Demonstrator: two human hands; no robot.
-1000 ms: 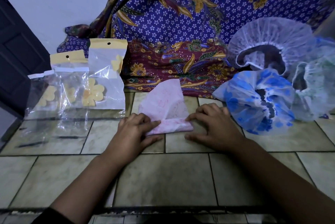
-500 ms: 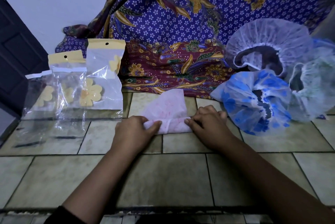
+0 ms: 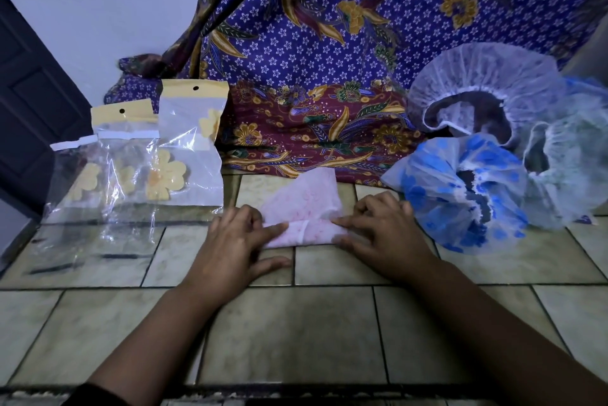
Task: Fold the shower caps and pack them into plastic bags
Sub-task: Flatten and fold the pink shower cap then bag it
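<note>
1. Head view, looking down at a tiled floor (image 3: 296, 333). The pink shower cap (image 3: 306, 205) lies flat on the tiles in the middle, just in front of the batik cloth (image 3: 329, 43). Its near edge is folded up into a band and the rest sticks out behind as a rough triangle.
2. The left hand (image 3: 237, 247) is on the cap's left end. Its fingers are pretty much straight, the index finger presses down on the folded band, and the thumb is spread out on the bare tile, so it's pressing, not gripping.
3. The right hand (image 3: 381, 234) is on the cap's right end, knuckles up and fingers curled. The index tip is on the fold and the thumb sits along the lower edge. Honestly can't tell if it's pinching the edge or only holding it down.
4. The plastic bags (image 3: 190, 149) are over on the left, well apart from the cap. They're clear with yellow header strips and flower prints, some leaning up against the cloth.
5. On the right there's a blue shower cap (image 3: 460, 195) just beside the right hand. A white shower cap (image 3: 483, 89) and a pale greenish one (image 3: 566, 168) are bunched behind it, none of them folded.
</note>
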